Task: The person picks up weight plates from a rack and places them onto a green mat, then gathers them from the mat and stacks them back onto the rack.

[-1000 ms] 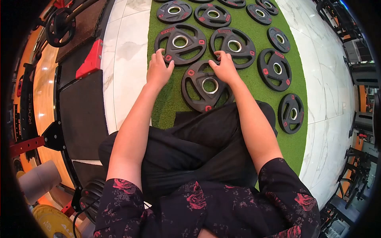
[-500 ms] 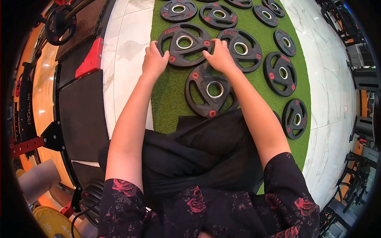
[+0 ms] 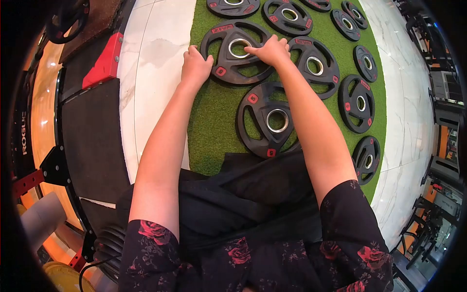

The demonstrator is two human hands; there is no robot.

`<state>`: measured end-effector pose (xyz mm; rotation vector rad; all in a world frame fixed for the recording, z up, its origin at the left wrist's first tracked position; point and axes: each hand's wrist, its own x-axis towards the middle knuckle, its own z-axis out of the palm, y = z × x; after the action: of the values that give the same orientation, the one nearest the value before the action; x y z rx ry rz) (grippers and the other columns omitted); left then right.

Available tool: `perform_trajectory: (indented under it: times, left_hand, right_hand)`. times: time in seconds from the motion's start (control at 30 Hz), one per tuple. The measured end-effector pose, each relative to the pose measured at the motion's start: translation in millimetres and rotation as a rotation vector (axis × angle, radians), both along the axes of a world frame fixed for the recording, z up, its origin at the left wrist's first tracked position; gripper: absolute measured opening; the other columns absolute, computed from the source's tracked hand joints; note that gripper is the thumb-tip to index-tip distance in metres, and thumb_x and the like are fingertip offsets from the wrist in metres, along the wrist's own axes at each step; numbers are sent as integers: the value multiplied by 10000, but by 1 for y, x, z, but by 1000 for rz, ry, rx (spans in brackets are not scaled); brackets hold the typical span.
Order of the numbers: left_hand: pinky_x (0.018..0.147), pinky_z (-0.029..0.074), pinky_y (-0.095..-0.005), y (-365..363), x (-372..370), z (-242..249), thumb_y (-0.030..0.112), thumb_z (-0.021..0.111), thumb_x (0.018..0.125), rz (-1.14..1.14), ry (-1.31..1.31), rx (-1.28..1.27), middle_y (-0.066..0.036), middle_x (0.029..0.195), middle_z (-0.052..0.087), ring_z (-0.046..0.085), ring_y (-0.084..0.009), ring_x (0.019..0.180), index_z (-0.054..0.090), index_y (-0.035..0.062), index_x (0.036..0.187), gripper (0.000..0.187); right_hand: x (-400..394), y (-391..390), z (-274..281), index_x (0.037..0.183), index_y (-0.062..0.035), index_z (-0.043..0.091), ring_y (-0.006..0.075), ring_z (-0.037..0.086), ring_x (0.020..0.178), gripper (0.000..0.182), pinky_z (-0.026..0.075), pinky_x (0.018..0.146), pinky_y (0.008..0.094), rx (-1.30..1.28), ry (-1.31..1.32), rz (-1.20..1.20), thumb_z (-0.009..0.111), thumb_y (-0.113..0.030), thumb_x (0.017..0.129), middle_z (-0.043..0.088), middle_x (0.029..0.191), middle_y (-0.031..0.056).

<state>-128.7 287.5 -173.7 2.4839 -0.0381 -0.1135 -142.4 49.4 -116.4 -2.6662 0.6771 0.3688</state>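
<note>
From the head camera, the near plate point(image 3: 265, 112), a black weight plate marked with a red 5, lay on green turf point(image 3: 209, 126) just in front of the person's legs point(image 3: 233, 194). Beyond it and to its left lay the large plate point(image 3: 236, 62), between the hands. The left hand point(image 3: 196, 66) curled fairly narrow at its left rim; the right hand point(image 3: 274, 50) spread wide, thumb reaching its centre. The undersides were hidden, so whether either hand gripped could not be told. With such uneven placement, the plate, if raised, might have twisted or slipped. Beyond the near plate and to its right, the neighbouring plate point(image 3: 304, 53) lay close enough that colliding rims could have pinched the right fingers.
</note>
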Motion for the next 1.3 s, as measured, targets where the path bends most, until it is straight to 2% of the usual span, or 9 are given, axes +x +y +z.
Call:
perform_trajectory:
  times: [0.17,0.47,0.6,0.77,0.9,1.1,1.17,1.23,1.3]
  left_hand:
    - [981,531,-467,-7,0,15,349,750,871,65,110,104,-249,1264,599,645,-391,1138,558,-12,1282,579]
    - [921,550,-476,-7,-3,15,347,739,856,81,76,111,-193,1228,602,666,-374,1085,572,15,1228,526]
    - [907,556,-476,-7,-6,17,362,754,853,77,58,103,-193,1229,597,667,-378,1080,566,10,1213,537]
    - [866,586,-484,-4,-9,26,344,780,850,15,63,170,-206,1250,567,692,-395,1030,526,-14,1178,548]
    - [881,584,-482,6,-12,31,323,807,830,8,49,148,-226,1245,563,689,-403,1028,525,-33,1180,574]
    - [934,562,-457,49,-7,50,283,819,792,-73,-90,116,-289,1234,555,651,-428,1072,524,-99,1176,617]
    - [955,549,-448,66,-11,63,278,818,777,-58,-26,59,-308,1226,560,629,-433,1101,528,-124,1156,624]
    - [973,538,-449,84,-19,75,281,826,761,-41,-37,52,-325,1195,577,617,-436,1117,540,-140,1136,632]
    - [984,531,-450,103,-28,85,266,823,744,-51,-50,77,-331,1165,591,611,-441,1115,548,-148,1123,626]
  right_hand:
    - [1,18,-8,1603,64,217,395,404,1447,1325,325,1167,517,-104,5,-10,826,-706,714,389,1575,273]
    - [12,19,-10,1532,38,379,350,442,1416,1176,375,1116,494,-223,22,-30,824,-685,717,456,1519,190]
    - [10,20,-10,1527,36,388,366,431,1431,1177,368,1131,524,-219,-5,-32,844,-669,703,440,1540,197]
    - [13,16,-1,1522,38,392,416,460,1417,1190,356,1146,602,-159,-5,-23,895,-615,663,432,1559,215]
    - [16,17,-2,1491,61,417,419,485,1388,1177,439,1076,613,-114,-66,7,912,-593,647,463,1501,253]
    - [6,42,11,1451,71,433,400,454,1401,1145,498,1068,522,-47,-126,49,918,-581,645,469,1471,266]
    - [0,55,17,1378,138,477,444,516,1333,1130,494,1080,457,-46,-190,87,880,-608,631,519,1407,324]
    - [-3,73,30,1374,135,480,433,520,1328,1122,497,1079,448,-39,-198,103,876,-604,628,515,1411,320]
    - [-10,92,44,1452,54,444,366,461,1404,1130,492,1070,532,10,-105,83,910,-589,649,475,1481,226]
